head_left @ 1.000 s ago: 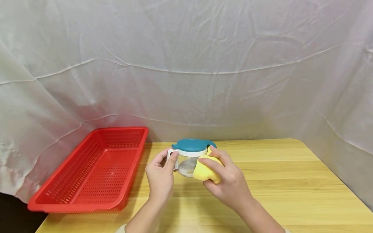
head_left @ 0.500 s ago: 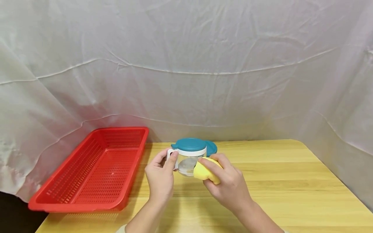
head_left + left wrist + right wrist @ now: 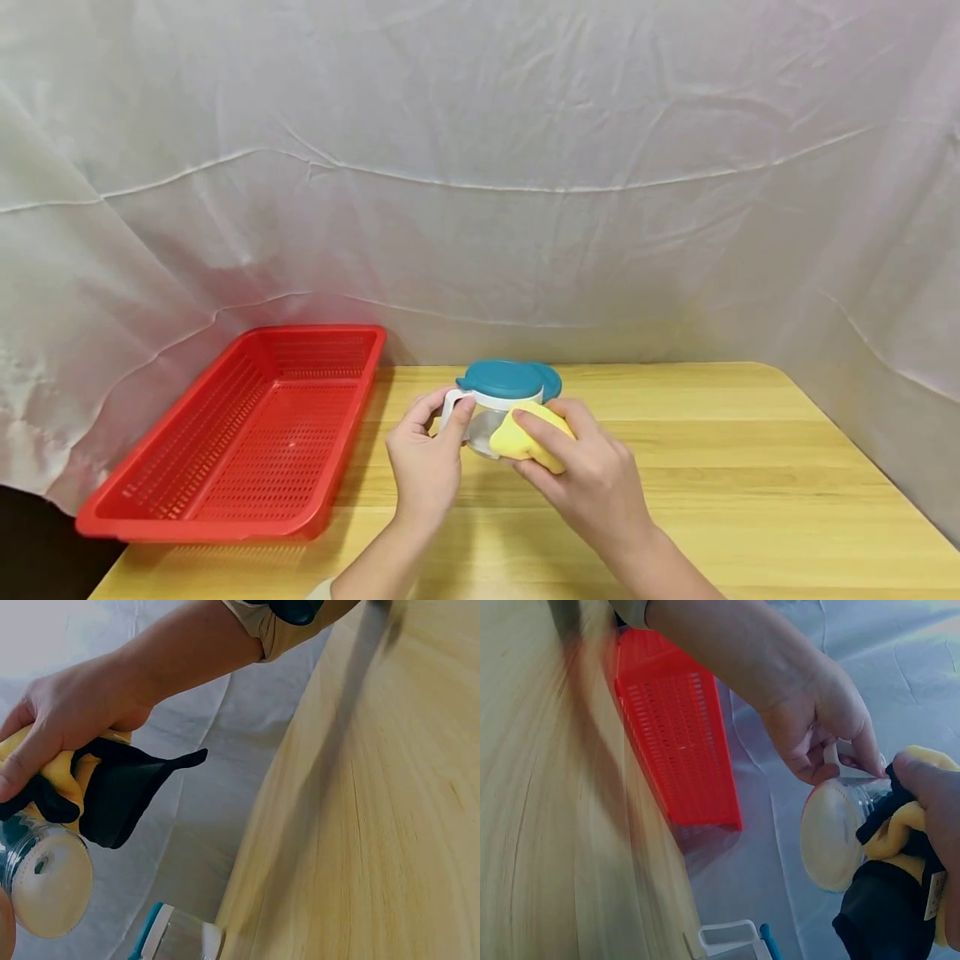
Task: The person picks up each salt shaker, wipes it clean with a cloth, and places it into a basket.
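Observation:
Above the table, my left hand [image 3: 427, 471] grips the white handle of a clear glass jar [image 3: 483, 433] with a teal lid [image 3: 502, 379] and white collar. My right hand [image 3: 592, 467] holds a bunched yellow cloth [image 3: 525, 437] against the jar's right side, covering part of the glass. Dark parts of the cloth [image 3: 885, 907] hang down in the right wrist view. That view also shows the held jar's round base [image 3: 829, 836], tilted toward the camera. Behind it stands a second jar [image 3: 180, 937] with a teal lid, mostly hidden in the head view.
A red slotted plastic basket [image 3: 247, 450] sits on the left of the wooden table [image 3: 750, 467]. Pale grey fabric [image 3: 525, 250] hangs behind the table and along its sides. The second jar is near the table's back edge.
The held jar and my left hand have shifted slightly right. My right hand has brought the cloth down from beside the lid to lower on the glass, uncovering the second jar's lid behind.

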Motion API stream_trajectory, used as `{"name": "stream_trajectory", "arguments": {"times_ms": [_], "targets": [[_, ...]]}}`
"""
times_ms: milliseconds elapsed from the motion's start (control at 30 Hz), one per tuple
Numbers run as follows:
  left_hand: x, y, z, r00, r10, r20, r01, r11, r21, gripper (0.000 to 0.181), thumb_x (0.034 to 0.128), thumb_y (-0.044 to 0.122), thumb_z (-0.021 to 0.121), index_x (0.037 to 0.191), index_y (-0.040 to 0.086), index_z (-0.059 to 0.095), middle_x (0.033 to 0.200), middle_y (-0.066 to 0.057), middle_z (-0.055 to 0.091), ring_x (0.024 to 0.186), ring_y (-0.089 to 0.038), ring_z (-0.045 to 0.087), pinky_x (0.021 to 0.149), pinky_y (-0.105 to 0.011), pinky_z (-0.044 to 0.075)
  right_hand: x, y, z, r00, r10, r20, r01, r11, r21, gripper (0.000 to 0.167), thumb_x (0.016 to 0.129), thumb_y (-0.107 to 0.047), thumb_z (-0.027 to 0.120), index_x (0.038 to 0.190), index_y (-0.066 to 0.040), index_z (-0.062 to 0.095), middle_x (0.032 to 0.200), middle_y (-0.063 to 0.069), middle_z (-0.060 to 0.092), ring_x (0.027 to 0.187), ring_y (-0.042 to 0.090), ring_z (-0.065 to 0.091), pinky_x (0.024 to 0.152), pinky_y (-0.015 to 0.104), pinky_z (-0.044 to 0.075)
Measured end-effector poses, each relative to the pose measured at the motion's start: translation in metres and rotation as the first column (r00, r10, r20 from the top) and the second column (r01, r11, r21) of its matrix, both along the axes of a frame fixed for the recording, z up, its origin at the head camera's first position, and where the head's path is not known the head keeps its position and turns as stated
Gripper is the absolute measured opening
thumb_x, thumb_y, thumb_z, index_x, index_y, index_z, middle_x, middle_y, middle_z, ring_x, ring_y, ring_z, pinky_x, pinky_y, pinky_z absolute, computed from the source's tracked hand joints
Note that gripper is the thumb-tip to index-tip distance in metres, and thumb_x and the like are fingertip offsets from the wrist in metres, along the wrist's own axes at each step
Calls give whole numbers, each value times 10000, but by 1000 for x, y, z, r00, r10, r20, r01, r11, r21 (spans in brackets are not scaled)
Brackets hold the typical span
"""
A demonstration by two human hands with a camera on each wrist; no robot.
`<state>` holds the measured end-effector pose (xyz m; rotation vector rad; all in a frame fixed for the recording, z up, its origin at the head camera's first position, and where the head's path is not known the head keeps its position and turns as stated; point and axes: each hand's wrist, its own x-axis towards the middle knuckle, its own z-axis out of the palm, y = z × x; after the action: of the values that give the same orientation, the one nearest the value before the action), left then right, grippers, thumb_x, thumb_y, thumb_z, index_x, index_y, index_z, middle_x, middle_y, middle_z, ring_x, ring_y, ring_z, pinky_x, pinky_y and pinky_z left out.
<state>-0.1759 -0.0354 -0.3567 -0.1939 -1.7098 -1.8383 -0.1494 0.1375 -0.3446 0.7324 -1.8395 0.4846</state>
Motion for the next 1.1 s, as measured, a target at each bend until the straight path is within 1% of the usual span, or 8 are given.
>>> {"name": "stream_trajectory", "arguments": {"times_ms": [100,167,300,433,633,833,967,1100], "targets": [[-1,-1,0,1000,6,18,-6,1000,11,213,830,174,800,1013,71,762,893,-93,686,794,-140,618,566,-268,585,1,-1,0,1000,3,5,-3,999,35,252,957,-364,600,1077,-191,738,957,72,642,597,163,605,450,272,512],[-1,-3,-1,999,15,31,-16,1000,22,217,827,173,802,1017,75,762,878,-91,684,786,-144,618,568,-263,584,1,-2,-1,1000,16,24,-18,997,70,220,882,-265,654,1075,-195,735,976,65,646,615,161,616,455,268,515],[-2,-7,0,998,50,31,-51,998,38,218,828,166,801,1021,74,762,868,-80,686,785,-161,619,576,-243,576,3,-6,-4,997,36,72,-47,987,156,403,692,-199,801,1088,-219,727,1007,49,642,634,151,619,476,252,520],[-2,-10,0,998,57,31,-59,997,50,218,831,163,798,1023,67,761,888,-67,693,796,-160,622,595,-232,575,4,-8,-5,995,45,88,-62,977,204,516,613,-210,888,1101,-232,722,1002,43,631,614,141,603,480,227,505],[-2,-8,-1,998,7,62,-10,998,58,225,812,151,814,1021,79,772,948,-75,721,824,-159,647,659,-246,594,5,-5,-1,994,17,106,-34,987,154,486,641,-162,865,1104,-215,724,1089,54,637,624,162,622,471,253,516],[-3,-4,0,992,-46,121,37,997,74,234,802,145,820,1023,83,777,976,-82,734,805,-148,658,674,-245,594,4,2,2,997,-6,73,-1,995,95,455,659,-137,829,1102,-185,731,1109,70,650,588,191,621,487,296,533],[-5,-4,2,980,-78,181,56,991,124,261,795,130,824,1044,69,771,960,-77,734,802,-140,655,686,-235,590,2,4,3,999,3,51,-7,997,73,443,678,-143,804,1113,-180,729,1104,72,658,626,198,651,499,310,546],[-8,-5,4,963,-120,242,67,974,216,298,807,117,812,1087,36,752,915,-40,721,792,-129,639,673,-231,585,-1,7,4,999,31,36,-32,999,43,414,704,-144,775,1114,-176,729,1087,77,668,659,204,672,490,310,545]]}}
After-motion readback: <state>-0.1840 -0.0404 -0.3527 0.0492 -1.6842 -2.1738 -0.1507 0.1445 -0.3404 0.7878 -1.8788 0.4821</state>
